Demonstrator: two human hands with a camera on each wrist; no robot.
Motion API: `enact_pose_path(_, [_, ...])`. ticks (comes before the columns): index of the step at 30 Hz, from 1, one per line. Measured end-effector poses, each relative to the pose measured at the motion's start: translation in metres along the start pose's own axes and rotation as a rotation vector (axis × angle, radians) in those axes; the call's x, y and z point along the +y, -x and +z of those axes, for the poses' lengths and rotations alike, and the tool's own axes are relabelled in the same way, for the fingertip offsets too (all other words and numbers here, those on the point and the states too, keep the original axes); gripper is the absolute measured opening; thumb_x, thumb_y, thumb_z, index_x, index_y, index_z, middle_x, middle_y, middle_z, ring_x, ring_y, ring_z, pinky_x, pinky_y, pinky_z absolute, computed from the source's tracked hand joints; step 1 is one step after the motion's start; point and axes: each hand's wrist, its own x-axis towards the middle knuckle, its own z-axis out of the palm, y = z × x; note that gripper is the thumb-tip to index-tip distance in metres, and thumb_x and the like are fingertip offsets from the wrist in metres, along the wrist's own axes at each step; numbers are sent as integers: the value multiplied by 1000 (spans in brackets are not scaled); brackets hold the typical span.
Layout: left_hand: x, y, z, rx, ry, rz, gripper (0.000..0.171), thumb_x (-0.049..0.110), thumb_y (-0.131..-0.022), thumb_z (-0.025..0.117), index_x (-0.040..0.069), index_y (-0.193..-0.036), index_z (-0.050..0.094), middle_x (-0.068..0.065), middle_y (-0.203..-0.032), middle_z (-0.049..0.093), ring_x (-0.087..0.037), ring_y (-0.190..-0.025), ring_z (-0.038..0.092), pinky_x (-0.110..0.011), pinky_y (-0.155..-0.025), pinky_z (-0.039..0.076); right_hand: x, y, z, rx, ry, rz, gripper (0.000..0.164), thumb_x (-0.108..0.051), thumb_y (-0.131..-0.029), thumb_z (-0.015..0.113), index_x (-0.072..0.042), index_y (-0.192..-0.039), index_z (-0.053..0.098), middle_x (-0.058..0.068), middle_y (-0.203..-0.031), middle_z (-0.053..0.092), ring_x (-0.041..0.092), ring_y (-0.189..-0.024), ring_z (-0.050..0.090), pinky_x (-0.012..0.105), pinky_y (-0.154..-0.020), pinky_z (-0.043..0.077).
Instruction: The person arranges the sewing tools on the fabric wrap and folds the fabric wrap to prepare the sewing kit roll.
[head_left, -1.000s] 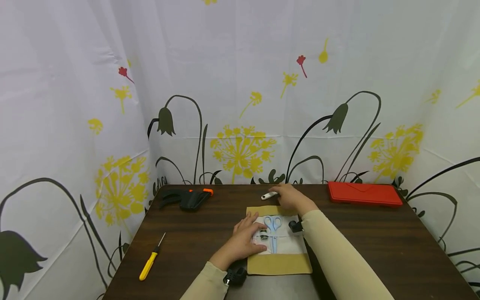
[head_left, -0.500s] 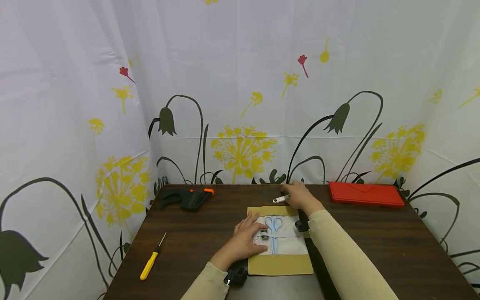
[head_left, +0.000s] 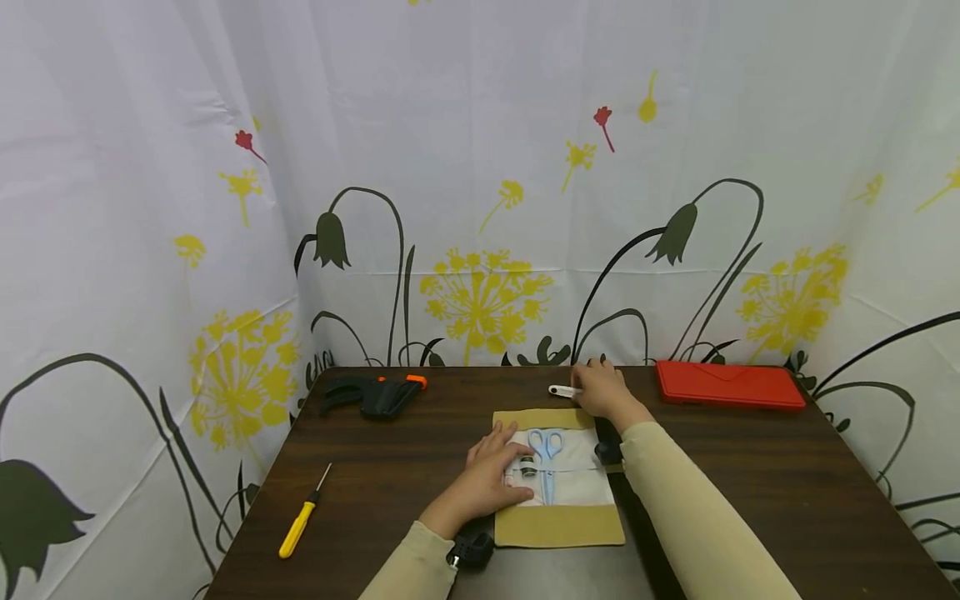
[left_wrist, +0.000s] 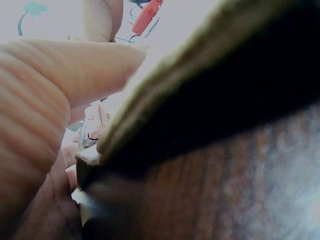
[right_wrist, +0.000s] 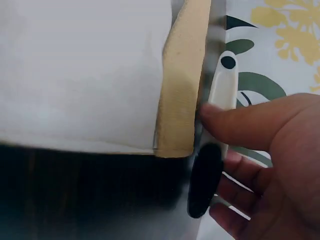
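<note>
A tan and white fabric sewing kit (head_left: 558, 527) lies unfolded near the front of the table. Light blue scissors (head_left: 548, 467) and a dark thread spool (head_left: 528, 467) lie in its white middle part. My left hand (head_left: 487, 477) rests on the kit's left side with fingers and thumb spread; its thumb (left_wrist: 100, 70) shows large in the left wrist view. Behind the kit's far edge, my right hand (head_left: 606, 393) pinches a slim white handle with a black oval part (right_wrist: 223, 90) between thumb and fingers. What kind of tool this is cannot be told.
A yellow-handled screwdriver (head_left: 300, 525) lies at the left of the table. Toward the back left is a black clamp with orange tips (head_left: 382, 398). A flat red case (head_left: 727, 386) stands at the back right, before a flowered curtain (head_left: 480, 125).
My right hand has moved a little to the right with the white-and-black tool, mostly in the first half second. The left hand stays in place on the kit.
</note>
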Motion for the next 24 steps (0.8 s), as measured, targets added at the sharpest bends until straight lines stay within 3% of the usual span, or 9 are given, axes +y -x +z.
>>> enact_pose_path(4, [0, 1, 1, 2, 7, 18, 54, 30, -88, 91, 23, -137, 70, -16, -179, 31, -46, -169, 16, -76, -127, 15, 3, 2, -1, 38, -88, -21, 11, -9, -101, 72, -7, -109, 65, 11, -100, 69, 28, -88, 60, 47, -82, 53])
enact_pose_path(12, [-3, 0, 0, 30, 7, 65, 53, 27, -87, 91, 19, -134, 69, -23, -177, 33, -54, -166, 18, -78, -124, 15, 4, 4, -9, 154, -164, -20, 20, -9, -101, 71, -6, -121, 74, 14, -105, 68, 29, -92, 62, 50, -88, 55])
enact_pose_path(19, [-1, -3, -1, 9, -13, 22, 54, 31, -88, 91, 23, -137, 70, -16, -179, 31, -45, -169, 16, -74, -128, 16, 1, 12, -6, 236, -412, 14, 23, -11, -101, 74, -3, -123, 72, 14, -109, 75, 29, -97, 70, 47, -86, 60])
enact_pose_path(24, [1, 0, -1, 10, -18, 23, 54, 30, -88, 91, 23, -136, 70, -18, -178, 32, -48, -169, 17, -76, -126, 16, -5, 21, -1, 258, -562, 32, 47, -11, -100, 76, -4, -145, 63, 11, -101, 70, 21, -84, 64, 34, -74, 53])
